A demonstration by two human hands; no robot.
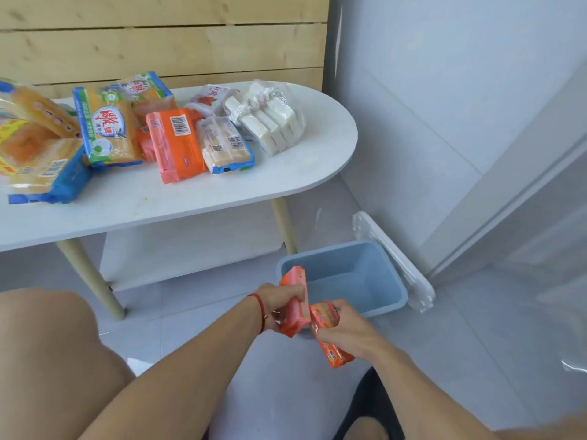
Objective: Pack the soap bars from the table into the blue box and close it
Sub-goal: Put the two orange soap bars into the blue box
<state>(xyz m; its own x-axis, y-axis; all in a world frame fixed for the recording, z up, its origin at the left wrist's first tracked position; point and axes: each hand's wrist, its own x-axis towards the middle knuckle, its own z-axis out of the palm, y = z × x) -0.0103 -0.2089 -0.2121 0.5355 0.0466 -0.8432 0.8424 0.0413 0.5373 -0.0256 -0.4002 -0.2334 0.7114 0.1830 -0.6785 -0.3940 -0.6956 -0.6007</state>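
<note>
My left hand [279, 301] has its fingers [293, 293] closed round a pink-orange soap bar [295, 300], my right hand [344, 325] closed round an orange soap bar [328, 335], both at the near rim of the blue box [343, 277], which looks empty on the floor. Each bar is best lowered flat against a wall, leaving room. More packs wait on the surface [190, 198]; the white lid [397, 262] leans behind the box.

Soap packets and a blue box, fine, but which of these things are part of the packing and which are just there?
Part of the job:
- blue box, open on the floor
- white lid, leaning behind the box
- pink soap pack in the left hand
- orange soap pack in the right hand
- soap packs left on the white table

Just there:
- wooden wall panel
- glass door
</note>
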